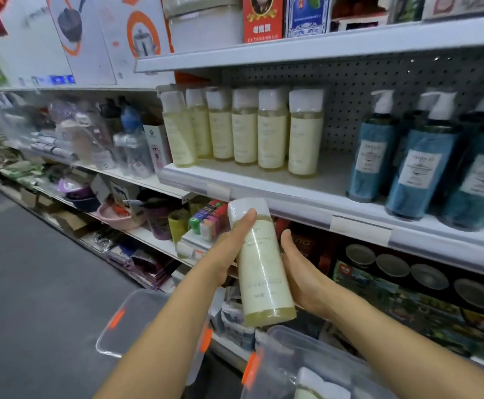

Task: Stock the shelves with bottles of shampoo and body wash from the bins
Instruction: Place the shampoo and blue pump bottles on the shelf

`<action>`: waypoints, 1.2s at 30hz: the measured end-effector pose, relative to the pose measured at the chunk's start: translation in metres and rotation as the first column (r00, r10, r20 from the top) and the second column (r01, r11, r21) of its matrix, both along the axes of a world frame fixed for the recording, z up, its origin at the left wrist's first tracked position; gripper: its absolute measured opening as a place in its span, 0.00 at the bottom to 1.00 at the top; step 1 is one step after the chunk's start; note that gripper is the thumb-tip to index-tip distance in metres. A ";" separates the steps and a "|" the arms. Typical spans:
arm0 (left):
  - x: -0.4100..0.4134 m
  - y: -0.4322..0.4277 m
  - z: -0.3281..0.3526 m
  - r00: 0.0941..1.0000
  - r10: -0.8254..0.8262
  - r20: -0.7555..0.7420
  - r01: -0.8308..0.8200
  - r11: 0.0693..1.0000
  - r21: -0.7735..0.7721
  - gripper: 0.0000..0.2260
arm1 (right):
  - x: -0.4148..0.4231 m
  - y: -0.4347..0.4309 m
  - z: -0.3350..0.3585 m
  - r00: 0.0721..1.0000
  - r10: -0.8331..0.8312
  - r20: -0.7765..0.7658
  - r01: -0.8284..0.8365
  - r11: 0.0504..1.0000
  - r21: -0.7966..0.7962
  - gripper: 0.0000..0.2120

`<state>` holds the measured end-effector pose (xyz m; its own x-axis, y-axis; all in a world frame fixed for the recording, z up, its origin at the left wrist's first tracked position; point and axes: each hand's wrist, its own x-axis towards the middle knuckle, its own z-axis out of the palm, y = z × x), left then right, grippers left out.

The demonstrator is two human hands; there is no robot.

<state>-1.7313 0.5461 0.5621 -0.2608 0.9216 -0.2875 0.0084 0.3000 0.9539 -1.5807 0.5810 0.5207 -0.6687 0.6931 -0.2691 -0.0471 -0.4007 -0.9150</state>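
Pale-yellow plastic bottle with a white cap [264,272] is held up in the air, upright with a slight lean left, cap at the top. It sits just below and in front of the front lip of the white metal shelf [292,198], not on it. Left hand [226,254] grips the bottle's left side, with its index finger [246,223] laid straight up the label towards the cap and the other fingers hidden behind. Right hand [304,277] cups the right side lower down, thumb along the edge and palm against the bottle. Its fingers go round the back, out of sight. Both hands are closed on the same bottle. On the shelf, far left, is a row of six matching pale-yellow bottles [245,133], standing upright in a line close together. To the right, after a bare gap of shelf, stand teal-blue pump bottles with white labels [425,162]. Grey pegboard back panel [350,90] is behind them. Near bottom right is a clear plastic bin with orange latches [307,349], with another white-capped bottle [321,384] partly visible inside, blurred. A second clear plastic container [137,321], with an orange clip, is near left under the left forearm; cannot tell whether it is a lid or a bin.
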 end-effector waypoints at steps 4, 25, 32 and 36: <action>-0.021 0.015 0.008 0.999 -0.045 0.004 0.044 0.998 0.040 0.27 | -0.018 0.015 0.002 0.997 0.020 0.077 -0.028 0.993 0.112 0.44; -0.218 0.142 0.065 0.983 -0.176 0.048 0.157 0.949 0.274 0.34 | -0.207 0.124 0.083 0.956 -0.291 0.041 0.247 0.871 0.426 0.42; -0.249 0.179 0.077 0.972 -0.231 0.045 0.194 0.896 0.400 0.32 | -0.239 0.170 0.114 0.880 -0.472 -0.052 0.424 0.734 0.530 0.41; -0.258 0.195 0.073 0.960 -0.261 0.098 0.193 0.877 0.441 0.31 | -0.255 0.194 0.119 0.831 -0.556 -0.026 0.465 0.667 0.582 0.35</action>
